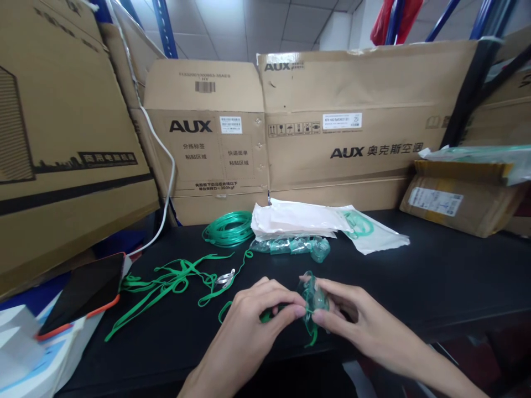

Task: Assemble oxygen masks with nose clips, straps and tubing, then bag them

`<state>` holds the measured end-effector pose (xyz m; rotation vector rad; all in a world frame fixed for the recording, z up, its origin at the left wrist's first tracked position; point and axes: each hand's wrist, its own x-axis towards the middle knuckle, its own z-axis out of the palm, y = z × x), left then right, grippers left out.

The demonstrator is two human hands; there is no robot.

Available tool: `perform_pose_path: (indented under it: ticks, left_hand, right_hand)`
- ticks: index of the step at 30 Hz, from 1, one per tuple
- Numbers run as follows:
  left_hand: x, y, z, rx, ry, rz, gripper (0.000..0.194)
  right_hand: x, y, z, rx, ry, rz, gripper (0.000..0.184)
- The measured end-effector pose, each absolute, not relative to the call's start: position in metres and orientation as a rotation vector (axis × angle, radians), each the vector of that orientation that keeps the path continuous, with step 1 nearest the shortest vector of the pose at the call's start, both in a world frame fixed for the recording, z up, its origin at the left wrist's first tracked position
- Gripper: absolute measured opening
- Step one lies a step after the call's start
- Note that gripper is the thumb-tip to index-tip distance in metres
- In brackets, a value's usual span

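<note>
Just above the front part of the black table, my right hand [346,309] grips a clear green oxygen mask [314,298] by its side. My left hand [267,312] pinches at the mask's left edge, thumb and forefinger together on a green elastic strap [312,336] whose end hangs below the mask. More of that green band curls out behind the left hand. Further left lies a tangle of loose green straps [178,276], with small silver metal strips [225,278] beside it. Behind, several clear green masks [290,246] lie in a row.
Coiled green tubing [227,228] and white packets [296,217] lie at the back, before tall cardboard boxes [215,160]. At left are a phone with an orange case [85,287] and a white cable [166,149]. A small carton [452,193] stands at the right.
</note>
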<state>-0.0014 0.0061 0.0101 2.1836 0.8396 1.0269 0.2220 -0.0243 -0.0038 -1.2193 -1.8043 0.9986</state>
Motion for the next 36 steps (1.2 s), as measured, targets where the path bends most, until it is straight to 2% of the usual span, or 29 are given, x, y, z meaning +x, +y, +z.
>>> perform_pose_path:
  ticks: [8, 13, 17, 20, 24, 30, 36]
  left_hand:
    - [-0.001, 0.004, 0.009, 2.095, 0.846, 0.954, 0.016]
    - [0.000, 0.003, 0.006, 2.118, 0.895, 1.002, 0.019]
    - [0.000, 0.004, 0.004, 2.117, 0.922, 1.019, 0.021]
    - [0.000, 0.003, 0.005, 2.109, 0.933, 1.004, 0.020]
    - [0.000, 0.002, 0.006, 2.109, 0.919, 0.983, 0.020]
    - [0.000, 0.001, 0.006, 2.138, 0.925, 0.928, 0.025]
    - [0.002, 0.000, 0.007, 2.135, 1.002, 0.901, 0.016]
  right_hand:
    - [0.219, -0.019, -0.010, -1.173, -1.873, 0.857, 0.030]
    - [0.213, -0.018, -0.026, -1.062, -1.760, 0.651, 0.045]
    - [0.209, -0.022, -0.033, -0.927, -1.809, 0.281, 0.032]
    - [0.207, -0.024, -0.031, -0.865, -1.884, 0.145, 0.023]
    - [0.206, -0.025, -0.025, -0.844, -1.891, 0.144, 0.015]
    - [0.206, -0.025, -0.022, -0.863, -1.845, 0.171, 0.014]
    - [0.204, -0.027, -0.024, -0.864, -1.856, 0.188, 0.015]
